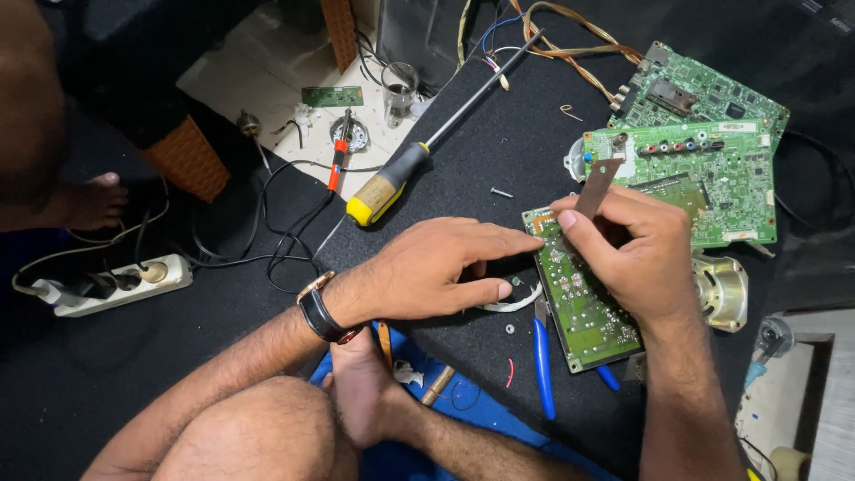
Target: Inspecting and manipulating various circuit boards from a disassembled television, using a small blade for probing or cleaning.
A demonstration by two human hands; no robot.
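The right hand pinches a thin, flat grey metal strip between thumb and fingers, closed firmly on its lower end; the strip stands nearly upright, its long axis leaning slightly right, free end pointing away from the person toward the far boards. Beneath that hand lies a small green circuit board, a rectangle with its long axis running from near the fingertips back toward the person, its surface dotted with solder points and fine tracks. The left hand, a dark-strapped wristwatch on its wrist, is spread flat with fingers stretched right, tips touching the board's upper left edge, holding nothing. Blue-handled pliers lie just beside the board on the black, felt-like mat. Farther off rest a long screwdriver with a yellow and black grip, shaft pointing up and right, two larger green boards, a round metallic speaker and a white power strip
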